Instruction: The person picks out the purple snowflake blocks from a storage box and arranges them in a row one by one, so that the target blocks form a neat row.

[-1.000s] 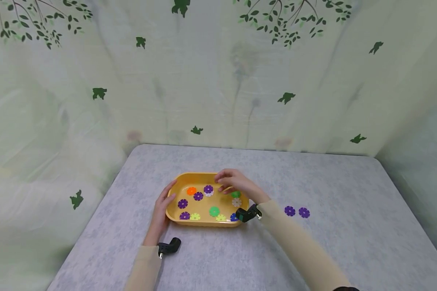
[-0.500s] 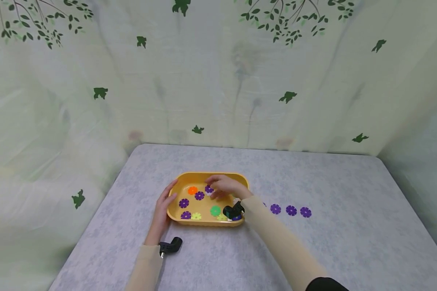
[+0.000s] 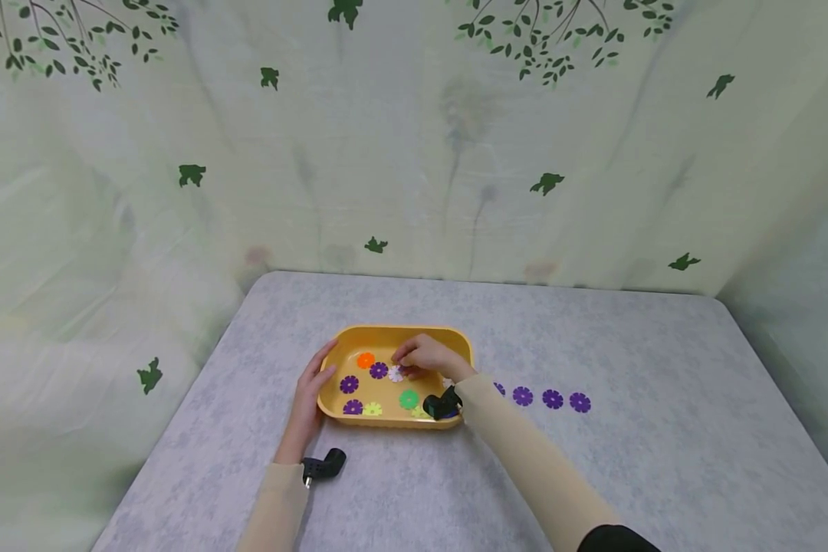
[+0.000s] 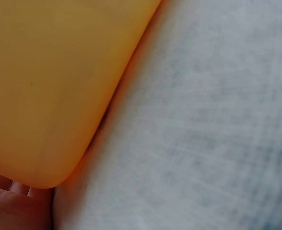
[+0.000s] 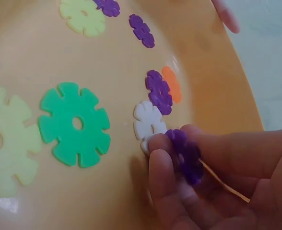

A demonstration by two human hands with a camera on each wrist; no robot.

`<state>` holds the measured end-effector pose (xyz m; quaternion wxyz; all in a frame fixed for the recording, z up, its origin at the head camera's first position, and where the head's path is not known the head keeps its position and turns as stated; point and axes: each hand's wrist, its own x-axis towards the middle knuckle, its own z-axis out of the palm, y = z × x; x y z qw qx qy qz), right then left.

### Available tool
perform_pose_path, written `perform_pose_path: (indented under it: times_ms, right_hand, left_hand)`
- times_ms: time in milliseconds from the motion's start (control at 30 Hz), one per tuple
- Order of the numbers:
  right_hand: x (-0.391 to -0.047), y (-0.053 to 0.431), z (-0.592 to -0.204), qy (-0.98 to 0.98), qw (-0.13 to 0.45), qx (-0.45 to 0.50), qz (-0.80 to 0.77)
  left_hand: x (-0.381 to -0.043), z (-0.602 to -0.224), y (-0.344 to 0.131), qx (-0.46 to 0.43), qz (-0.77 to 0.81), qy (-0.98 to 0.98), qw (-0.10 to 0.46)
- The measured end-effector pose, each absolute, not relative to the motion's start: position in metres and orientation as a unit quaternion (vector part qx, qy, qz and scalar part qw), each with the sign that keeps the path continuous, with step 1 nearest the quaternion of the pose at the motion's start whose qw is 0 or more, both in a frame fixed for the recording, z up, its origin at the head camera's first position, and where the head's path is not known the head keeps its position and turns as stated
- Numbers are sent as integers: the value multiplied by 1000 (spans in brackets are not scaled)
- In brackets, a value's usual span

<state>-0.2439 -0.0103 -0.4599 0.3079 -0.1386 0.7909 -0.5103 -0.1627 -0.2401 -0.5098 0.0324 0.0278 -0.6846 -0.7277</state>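
My right hand (image 3: pixel 433 356) is over the yellow tray (image 3: pixel 386 423), thumb and fingertips pinching a purple notched snowflake disc (image 5: pixel 185 155). Just beside that disc, a white disc (image 5: pixel 148 120) lies on the tray floor. Around it are another purple disc (image 5: pixel 158 91), an orange disc (image 3: pixel 366 360) and a green disc (image 5: pixel 75 123). My left hand (image 3: pixel 307 399) holds the tray at its left end, the thumb over the rim and the other fingers along the outside. In the left wrist view, part of this hand (image 4: pixel 18 208) shows below the tray corner.
To the right of the tray, several purple discs (image 3: pixel 553 399) lie in a row on the grey table (image 3: pixel 662 460). Pale yellow discs (image 3: pixel 372 409) and more purple discs (image 3: pixel 349 384) rest inside the tray. A leaf-patterned curtain (image 3: pixel 414 153) hangs behind the table.
My right hand has moved left within the tray, and its fingers have closed on the purple disc that lay over the white one. The left hand stays at the tray's end.
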Motion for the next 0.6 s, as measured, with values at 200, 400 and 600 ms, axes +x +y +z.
perform_pose_path:
  times_ms: [200, 400, 600]
  right_hand:
    - [-244, -9, -460, 796, 289, -145, -511]
    - [-243, -1, -452, 774, 293, -155, -540]
    - [-240, 15, -440, 739, 306, -147, -582]
  left_hand:
    - [-163, -509, -239, 31, -725, -687, 30]
    - [-162, -508, -239, 33, -725, -688, 30]
    - [-161, -508, -239, 31, -728, -685, 28]
